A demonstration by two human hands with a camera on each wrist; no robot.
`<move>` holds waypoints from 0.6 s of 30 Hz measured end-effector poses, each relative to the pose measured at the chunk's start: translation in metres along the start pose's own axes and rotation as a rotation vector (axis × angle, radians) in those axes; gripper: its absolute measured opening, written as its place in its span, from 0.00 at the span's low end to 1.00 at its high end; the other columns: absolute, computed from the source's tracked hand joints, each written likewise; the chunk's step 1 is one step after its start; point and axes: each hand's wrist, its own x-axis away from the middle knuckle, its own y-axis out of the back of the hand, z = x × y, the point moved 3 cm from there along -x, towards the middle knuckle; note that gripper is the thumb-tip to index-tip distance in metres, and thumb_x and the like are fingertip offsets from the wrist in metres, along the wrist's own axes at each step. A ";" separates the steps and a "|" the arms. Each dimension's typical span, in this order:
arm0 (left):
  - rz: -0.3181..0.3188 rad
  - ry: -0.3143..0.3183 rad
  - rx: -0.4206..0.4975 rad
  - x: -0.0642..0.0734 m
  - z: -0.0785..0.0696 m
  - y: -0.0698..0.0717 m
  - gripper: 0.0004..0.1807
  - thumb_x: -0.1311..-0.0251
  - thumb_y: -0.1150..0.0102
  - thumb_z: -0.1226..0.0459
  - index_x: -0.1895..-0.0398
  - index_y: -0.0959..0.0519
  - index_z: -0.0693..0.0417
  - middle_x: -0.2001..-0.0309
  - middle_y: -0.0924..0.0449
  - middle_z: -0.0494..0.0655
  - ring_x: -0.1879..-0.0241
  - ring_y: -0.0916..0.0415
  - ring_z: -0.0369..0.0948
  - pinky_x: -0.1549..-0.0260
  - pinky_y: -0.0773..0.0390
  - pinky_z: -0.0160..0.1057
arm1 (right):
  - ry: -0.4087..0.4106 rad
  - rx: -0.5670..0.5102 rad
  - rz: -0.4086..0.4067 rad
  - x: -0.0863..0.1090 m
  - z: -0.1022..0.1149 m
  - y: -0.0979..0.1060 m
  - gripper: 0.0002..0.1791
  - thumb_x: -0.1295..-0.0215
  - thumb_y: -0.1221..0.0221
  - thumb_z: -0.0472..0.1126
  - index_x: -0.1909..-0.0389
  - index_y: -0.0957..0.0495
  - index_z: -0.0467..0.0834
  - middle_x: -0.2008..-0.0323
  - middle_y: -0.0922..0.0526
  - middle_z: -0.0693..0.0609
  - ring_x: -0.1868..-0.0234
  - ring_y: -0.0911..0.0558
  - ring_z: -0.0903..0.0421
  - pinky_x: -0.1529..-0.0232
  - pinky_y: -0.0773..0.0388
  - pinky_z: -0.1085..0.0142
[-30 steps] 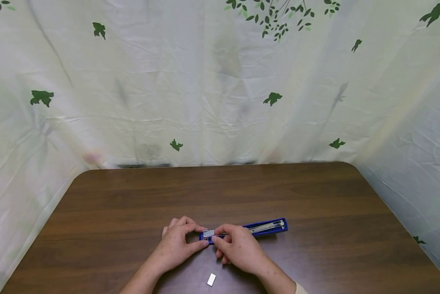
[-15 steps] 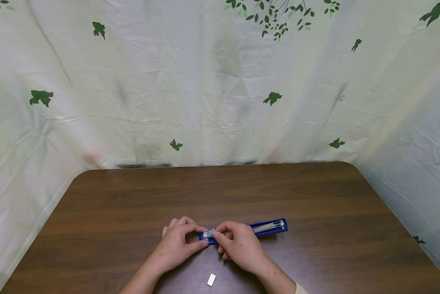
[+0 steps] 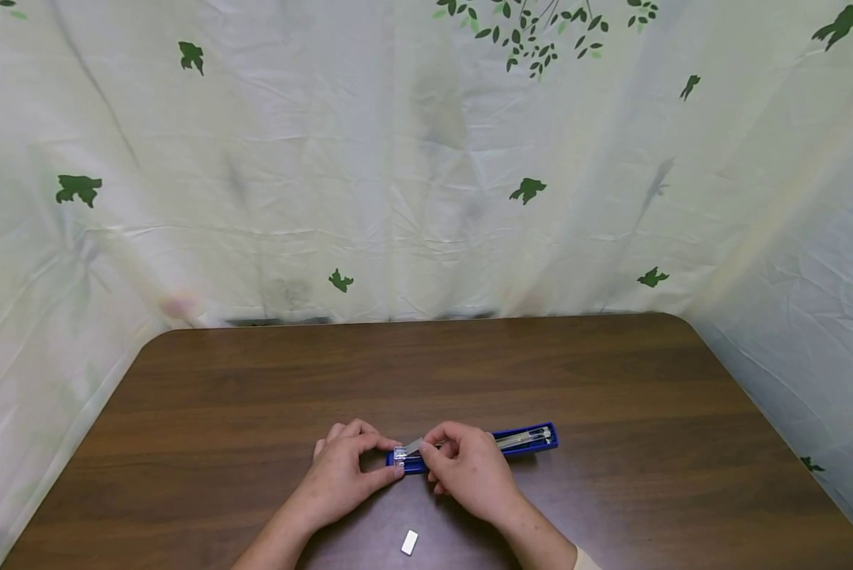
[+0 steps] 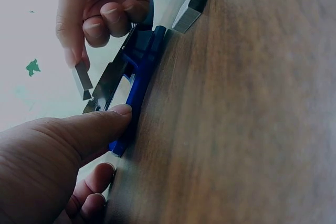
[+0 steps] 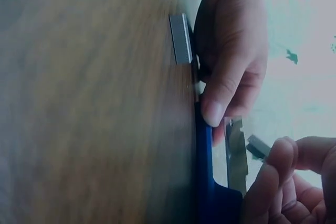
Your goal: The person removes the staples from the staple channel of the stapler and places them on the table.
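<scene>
A blue stapler (image 3: pixel 528 450) lies opened out on the table, its metal magazine (image 4: pixel 107 85) exposed in the left wrist view. My left hand (image 3: pixel 344 473) grips the stapler's left end between thumb and index finger. Thumb and index finger of my right hand (image 3: pixel 475 469) pinch a small grey strip of staples (image 3: pixel 413 446) just above that end. The strip is tilted, its right end higher, and in the left wrist view the strip (image 4: pixel 83 80) shows beside the magazine, with a gap between them. My right hand hides the stapler's middle in the head view.
A second short block of staples (image 3: pixel 409 542) lies on the brown wooden table (image 3: pixel 255 380), nearer the person than the stapler. A white curtain with green leaf and bird shapes (image 3: pixel 398 158) hangs along the table's far edge and sides.
My right hand has moved slightly right and away from the person, raising the strip of staples from lying flat over the stapler's end to a tilt. My left hand has stayed still.
</scene>
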 end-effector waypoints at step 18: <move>-0.007 0.002 -0.012 -0.001 0.000 -0.001 0.13 0.52 0.20 0.51 0.62 0.12 0.28 0.64 0.25 0.23 0.57 0.33 0.33 0.56 0.42 0.40 | -0.039 -0.068 0.051 -0.002 0.001 0.010 0.05 0.32 0.35 0.41 0.63 0.18 0.43 0.80 0.19 0.54 0.81 0.20 0.59 0.82 0.28 0.70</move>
